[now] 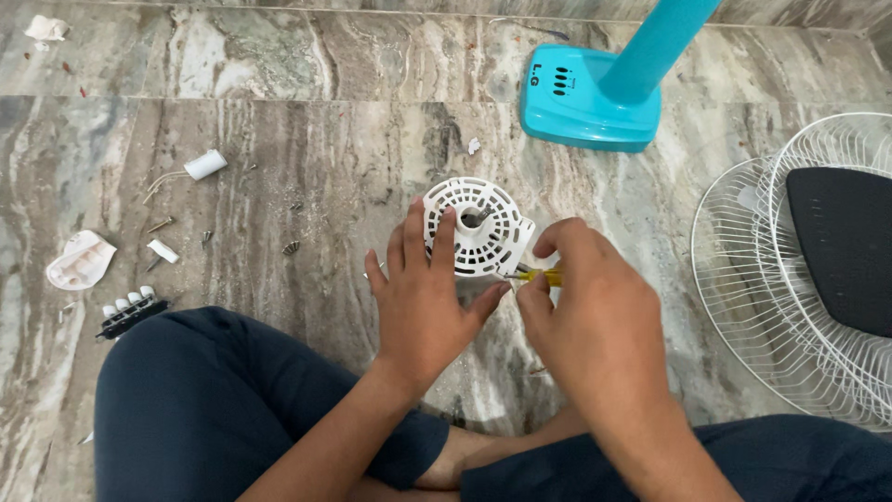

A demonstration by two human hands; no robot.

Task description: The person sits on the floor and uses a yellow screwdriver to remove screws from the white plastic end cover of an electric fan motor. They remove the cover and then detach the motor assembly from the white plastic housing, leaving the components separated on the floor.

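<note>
fan base behind housing, grilles right

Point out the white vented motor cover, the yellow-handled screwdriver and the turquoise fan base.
white vented motor cover (483, 228): head view, on its slotted top face.
yellow-handled screwdriver (548, 276): head view, on the yellow handle.
turquoise fan base (571, 107): head view, on its flat top.
</note>
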